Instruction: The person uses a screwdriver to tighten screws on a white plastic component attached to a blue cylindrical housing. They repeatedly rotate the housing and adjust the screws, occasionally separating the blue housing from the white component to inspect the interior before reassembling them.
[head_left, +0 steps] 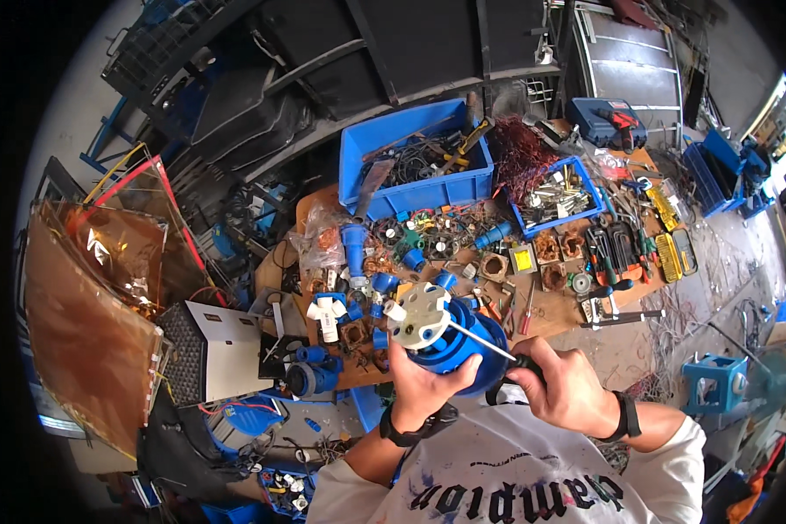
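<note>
My left hand (421, 386) is closed around a large blue plastic industrial connector (470, 351), held up in front of my chest. Its round white insert (430, 307), pierced with several holes, faces up and away to the left. In my right hand (568, 390) is a screwdriver (484, 341), gripped by its dark handle. The metal shaft points left to the edge of the white insert; whether the tip sits in a screw cannot be made out. On the table beyond, near the connector, lie white plastic parts (327, 316) and small blue sleeves (415, 259).
Across the wooden table (620, 301) are loose fittings, pliers (620, 244) and other hand tools. A blue bin (428, 190) of cables and tools stands at the back, beside a blue tray (559, 199) of metal parts. A red drill (622, 122) rests on a case (589, 131) at back right.
</note>
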Action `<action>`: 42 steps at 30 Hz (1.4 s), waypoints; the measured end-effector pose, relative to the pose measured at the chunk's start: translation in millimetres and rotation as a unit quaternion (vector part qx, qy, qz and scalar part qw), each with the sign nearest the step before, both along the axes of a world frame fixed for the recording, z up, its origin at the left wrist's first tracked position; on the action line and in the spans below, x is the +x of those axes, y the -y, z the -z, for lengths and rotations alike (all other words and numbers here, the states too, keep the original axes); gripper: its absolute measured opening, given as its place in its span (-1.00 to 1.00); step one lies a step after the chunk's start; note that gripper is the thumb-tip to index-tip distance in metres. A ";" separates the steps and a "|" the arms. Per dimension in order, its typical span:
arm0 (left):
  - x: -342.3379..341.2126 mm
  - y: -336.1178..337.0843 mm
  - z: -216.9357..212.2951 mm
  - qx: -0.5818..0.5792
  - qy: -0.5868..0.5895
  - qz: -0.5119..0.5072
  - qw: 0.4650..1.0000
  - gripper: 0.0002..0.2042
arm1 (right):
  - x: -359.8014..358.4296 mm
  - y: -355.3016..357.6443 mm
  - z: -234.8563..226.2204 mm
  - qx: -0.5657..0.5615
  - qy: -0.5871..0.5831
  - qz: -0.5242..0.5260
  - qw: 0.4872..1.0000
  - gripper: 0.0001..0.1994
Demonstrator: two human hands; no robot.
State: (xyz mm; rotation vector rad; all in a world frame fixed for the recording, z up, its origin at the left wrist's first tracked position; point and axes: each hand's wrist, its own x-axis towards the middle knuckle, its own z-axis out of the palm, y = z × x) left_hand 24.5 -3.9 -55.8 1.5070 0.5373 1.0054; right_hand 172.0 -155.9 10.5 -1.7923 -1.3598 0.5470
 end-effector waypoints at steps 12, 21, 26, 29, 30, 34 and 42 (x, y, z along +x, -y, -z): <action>7.9 -9.2 10.2 0.103 -0.066 0.009 0.992 -0.18 | 32.5 12.1 -51.2 -0.087 0.021 -0.022 0.996 -0.76; 8.3 -17.8 -3.3 0.167 -0.074 -0.014 0.983 -0.16 | 37.7 6.4 -65.2 -0.118 -0.003 -0.065 0.991 -0.76; 12.9 -24.5 -20.4 0.179 -0.107 -0.028 0.978 -0.25 | 18.6 3.2 -31.0 -0.070 -0.049 -0.024 0.996 -0.76; 5.8 -25.1 -6.5 0.215 -0.090 -0.066 0.970 -0.24 | 11.8 4.2 -12.6 -0.047 -0.064 -0.023 0.997 -0.73; 5.0 -24.4 0.6 0.200 -0.084 -0.064 0.974 -0.23 | 10.2 4.5 -9.5 -0.047 -0.069 -0.024 0.996 -0.73; 2.9 -21.8 12.9 0.176 -0.070 -0.062 0.980 -0.21 | 7.9 5.8 -0.1 -0.042 -0.084 -0.027 0.995 -0.73; 2.1 -13.4 21.2 0.159 -0.033 -0.066 0.984 -0.24 | 0.9 10.1 18.1 -0.021 -0.097 -0.022 0.995 -0.71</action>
